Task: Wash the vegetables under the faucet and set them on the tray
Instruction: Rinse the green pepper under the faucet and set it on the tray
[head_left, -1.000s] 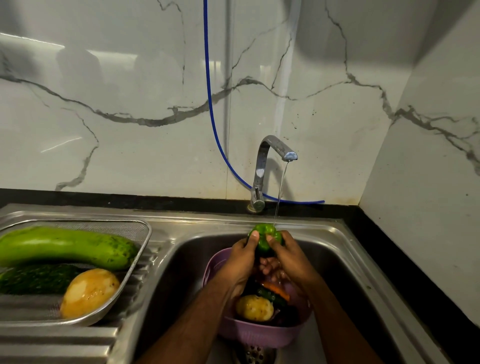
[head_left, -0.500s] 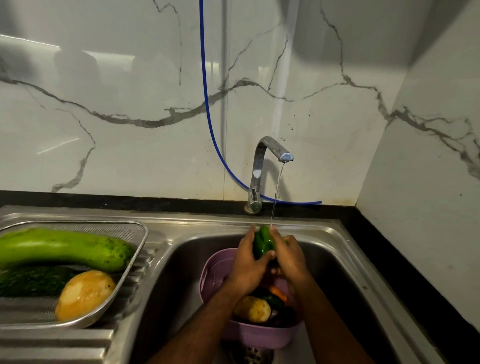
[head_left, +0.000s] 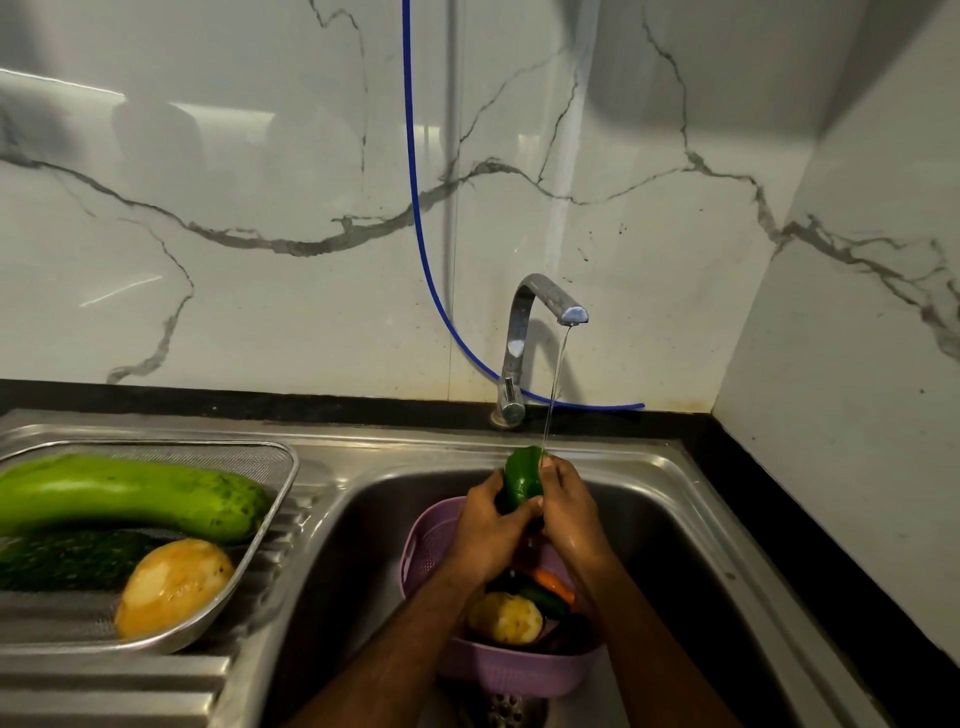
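Roughly midway: green pepper (head_left: 522, 480) under faucet (head_left: 540, 312) stream, clasped by left hand (head_left: 485, 530) and right hand (head_left: 569, 512); three vegetables on tray (head_left: 283, 470) left of faucet; more unwashed in purple basket (head_left: 431, 535) below faucet.

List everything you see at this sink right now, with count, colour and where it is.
pepper: 1, green, under the stream, held in both hands
faucet: 1, chrome, behind the sink, running
sink: 1, steel
basket: 1, lilac, in the sink
potato: 1, yellow, in the basket
carrot: 1, orange, in the basket
tray: 1, steel mesh, on the drainboard
gourd: 1, light green, on the tray
dark vegetable: 1, dark green, on the tray
tray potato: 1, yellow, tray front
hose: 1, blue, on the wall
left hand: grips pepper
right hand: grips pepper
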